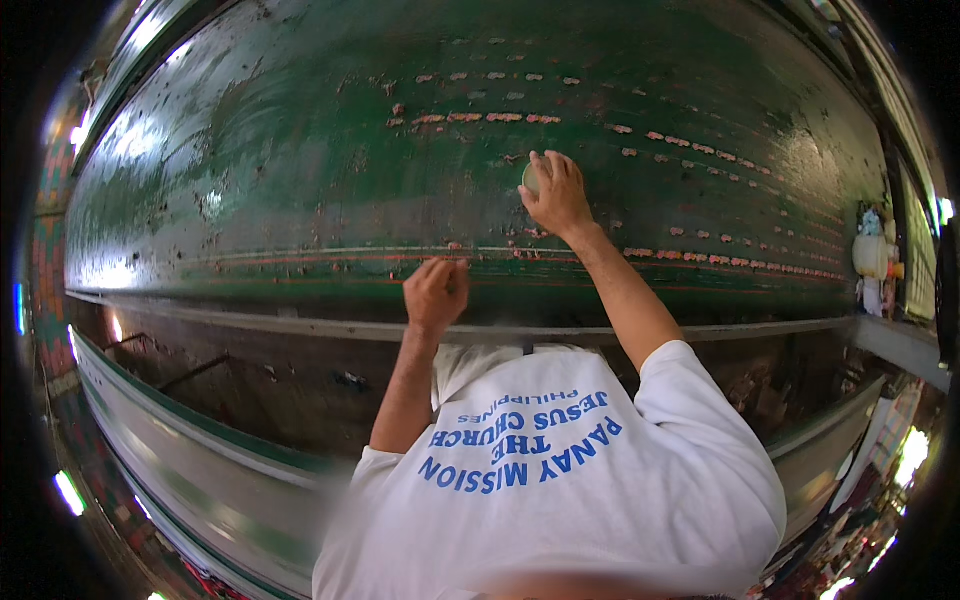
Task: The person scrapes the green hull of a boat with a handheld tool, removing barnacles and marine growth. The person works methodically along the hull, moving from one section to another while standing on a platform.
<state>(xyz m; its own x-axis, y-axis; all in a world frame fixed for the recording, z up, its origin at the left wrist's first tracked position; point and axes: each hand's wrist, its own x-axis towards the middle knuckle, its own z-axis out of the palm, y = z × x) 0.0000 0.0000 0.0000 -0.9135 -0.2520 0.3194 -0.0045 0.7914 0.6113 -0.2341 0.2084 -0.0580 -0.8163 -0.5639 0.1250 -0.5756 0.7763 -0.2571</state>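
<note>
My right hand [557, 192] reaches over the long green tabletop [300, 190], its fingers wrapped round a pale green round disc [531, 178] that rests at the surface. Most of the disc is covered by the fingers, so its exact kind does not show. My left hand [437, 292] is closed in a loose fist close to the near edge, just below a red line on the green top. Whatever it may hold is hidden. A small pink crumb [455, 246] lies just beyond its fingertips. Rows of pink clumped residue [487, 118] run across the tabletop beyond both hands.
More pink residue [730, 260] lines the right side. A pale rail [250, 318] borders the table's near edge. At the right end hangs a whitish plastic container [872, 255] with an orange part. Behind me runs another long table [230, 500].
</note>
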